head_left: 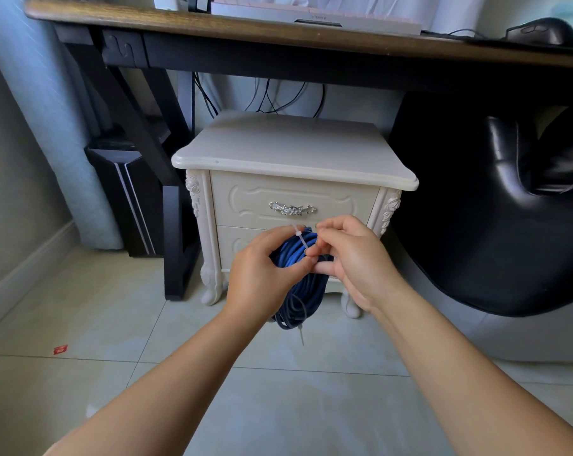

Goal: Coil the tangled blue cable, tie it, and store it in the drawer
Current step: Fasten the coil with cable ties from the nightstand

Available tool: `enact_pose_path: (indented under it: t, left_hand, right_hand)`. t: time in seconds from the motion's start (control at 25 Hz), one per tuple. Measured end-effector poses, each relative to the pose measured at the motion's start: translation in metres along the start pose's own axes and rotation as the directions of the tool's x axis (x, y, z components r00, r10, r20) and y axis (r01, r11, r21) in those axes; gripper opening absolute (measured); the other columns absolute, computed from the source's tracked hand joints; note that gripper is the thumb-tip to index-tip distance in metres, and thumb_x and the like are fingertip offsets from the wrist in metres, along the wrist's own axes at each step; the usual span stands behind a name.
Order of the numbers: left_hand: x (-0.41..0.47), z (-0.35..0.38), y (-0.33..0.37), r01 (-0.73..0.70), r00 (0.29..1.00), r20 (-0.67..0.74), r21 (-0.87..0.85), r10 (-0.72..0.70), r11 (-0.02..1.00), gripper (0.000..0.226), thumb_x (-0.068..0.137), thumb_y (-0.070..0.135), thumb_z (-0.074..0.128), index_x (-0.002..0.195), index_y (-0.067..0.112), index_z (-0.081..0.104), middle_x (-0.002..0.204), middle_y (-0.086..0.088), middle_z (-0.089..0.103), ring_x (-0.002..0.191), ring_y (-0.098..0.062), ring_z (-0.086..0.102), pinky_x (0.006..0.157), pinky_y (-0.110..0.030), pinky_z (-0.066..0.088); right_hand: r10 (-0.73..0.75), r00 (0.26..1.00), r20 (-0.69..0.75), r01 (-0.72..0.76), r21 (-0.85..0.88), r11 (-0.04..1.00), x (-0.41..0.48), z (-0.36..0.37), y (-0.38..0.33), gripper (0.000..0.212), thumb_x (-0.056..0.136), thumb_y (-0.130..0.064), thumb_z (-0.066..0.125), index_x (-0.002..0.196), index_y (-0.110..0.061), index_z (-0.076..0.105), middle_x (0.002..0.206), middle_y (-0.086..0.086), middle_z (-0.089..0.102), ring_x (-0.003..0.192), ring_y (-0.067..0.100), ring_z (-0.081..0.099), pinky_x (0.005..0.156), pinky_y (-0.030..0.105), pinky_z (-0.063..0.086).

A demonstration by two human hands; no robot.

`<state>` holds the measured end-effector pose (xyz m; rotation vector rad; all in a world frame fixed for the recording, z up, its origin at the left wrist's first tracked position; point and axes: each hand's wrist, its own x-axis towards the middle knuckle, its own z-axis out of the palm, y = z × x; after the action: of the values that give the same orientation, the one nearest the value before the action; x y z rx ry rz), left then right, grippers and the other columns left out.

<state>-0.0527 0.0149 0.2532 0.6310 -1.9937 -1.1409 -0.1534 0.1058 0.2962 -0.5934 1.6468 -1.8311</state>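
1. The upper arc of the blue cable [299,284] coil is hidden behind both hands; only the part between them and the lower loop show.
2. The white zip tie [299,237] at the coil's 12 o'clock is thin and partly covered by fingers; whether it is fastened cannot be told.
3. A second tie [301,330] sits at 6 o'clock, its tail hanging down.
4. The left hand [262,274] clasps the coil from 9 o'clock, grip closed on the cable.
5. The right hand [351,258] pinches the white zip tie from 3 o'clock.
6. The coil hangs in front of the nightstand's [295,149] lower drawer [242,240], which is shut and mostly hidden.
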Motion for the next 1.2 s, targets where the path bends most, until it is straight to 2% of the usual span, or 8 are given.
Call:
enact_pose_path:
  t: [0.2,0.28,0.32,0.4,0.72,0.96,1.12,1.2]
  left_hand:
    - [0.005,-0.008,0.004,0.026,1.0,0.009,-0.076,-0.026,0.997,0.036,0.078,0.024,0.08,0.11,0.036,0.07,0.103,0.021,0.07,0.099,0.007,0.063,0.09,-0.021,0.052]
    - [0.005,-0.01,0.006,0.047,0.998,0.056,-0.126,-0.04,0.991,0.034,0.079,0.019,0.078,0.11,0.032,0.072,0.1,0.022,0.071,0.095,0.009,0.063,0.087,-0.016,0.05]
    - [0.004,-0.011,0.007,0.048,0.996,0.08,-0.134,-0.037,0.99,0.034,0.08,0.018,0.078,0.109,0.033,0.072,0.099,0.023,0.071,0.094,0.009,0.064,0.086,-0.014,0.05]
    - [0.002,-0.012,0.008,0.03,0.993,0.115,-0.126,-0.015,0.992,0.033,0.08,0.017,0.078,0.105,0.039,0.071,0.097,0.025,0.071,0.092,0.01,0.064,0.082,-0.009,0.048]
    - [0.004,-0.01,0.009,0.066,0.989,0.143,-0.176,-0.04,0.982,0.033,0.081,0.016,0.077,0.11,0.031,0.071,0.096,0.022,0.072,0.09,0.009,0.066,0.079,-0.008,0.049]
    - [0.005,-0.01,0.009,0.171,0.975,0.181,-0.255,-0.127,0.952,0.031,0.082,0.015,0.077,0.107,0.033,0.071,0.092,0.016,0.075,0.089,0.001,0.07,0.082,-0.017,0.054]
    - [0.018,-0.017,-0.001,0.346,0.937,0.132,-0.464,-0.323,0.815,0.032,0.082,0.016,0.076,0.113,0.024,0.072,0.098,0.004,0.076,0.091,-0.015,0.072,0.08,-0.026,0.057]
    - [0.028,-0.02,-0.011,0.43,0.893,0.137,-0.542,-0.429,0.722,0.038,0.081,0.021,0.078,0.119,0.024,0.069,0.106,-0.001,0.075,0.095,-0.022,0.072,0.084,-0.035,0.057]
  right_hand:
    - [0.001,0.996,0.087,-0.01,0.11,0.994,0.001,-0.002,-0.005,0.013,0.095,0.003,0.049,0.096,-0.006,0.059,0.064,0.006,0.05,0.06,0.014,0.054,0.073,0.049,0.059]
    - [-0.115,0.991,0.064,0.127,-0.245,0.961,0.004,-0.01,-0.012,0.011,0.096,-0.009,0.057,0.098,-0.015,0.066,0.073,0.005,0.053,0.063,0.008,0.056,0.072,0.037,0.06]
    - [-0.207,0.976,0.071,0.216,-0.459,0.862,0.007,-0.013,-0.015,0.012,0.095,-0.017,0.06,0.1,-0.023,0.07,0.081,0.002,0.055,0.068,0.004,0.056,0.075,0.029,0.058]
    - [-0.28,0.947,0.159,0.316,-0.618,0.72,0.01,-0.016,-0.016,0.015,0.094,-0.031,0.061,0.102,-0.037,0.072,0.098,-0.006,0.061,0.087,0.0,0.058,0.085,0.019,0.049]
    - [-0.327,0.925,0.193,0.378,-0.406,0.832,0.011,-0.008,-0.001,0.016,0.087,-0.012,0.071,0.082,-0.027,0.075,0.097,-0.001,0.072,0.089,0.008,0.068,0.08,0.018,0.052]
    - [-0.274,0.943,0.187,0.323,-0.331,0.886,0.01,-0.01,0.004,0.016,0.092,-0.016,0.066,0.103,-0.025,0.072,0.107,-0.009,0.073,0.101,0.003,0.067,0.089,0.019,0.051]
    - [0.054,0.977,0.204,0.053,-0.486,0.872,0.029,-0.031,0.021,0.074,0.076,-0.054,0.076,0.139,-0.052,0.038,0.133,-0.017,0.054,0.12,0.005,0.055,0.101,0.03,0.044]
    - [0.135,0.972,0.192,-0.031,-0.465,0.885,0.036,-0.033,0.032,0.08,0.072,-0.047,0.082,0.141,-0.045,0.04,0.125,-0.012,0.063,0.106,0.009,0.066,0.09,0.032,0.054]
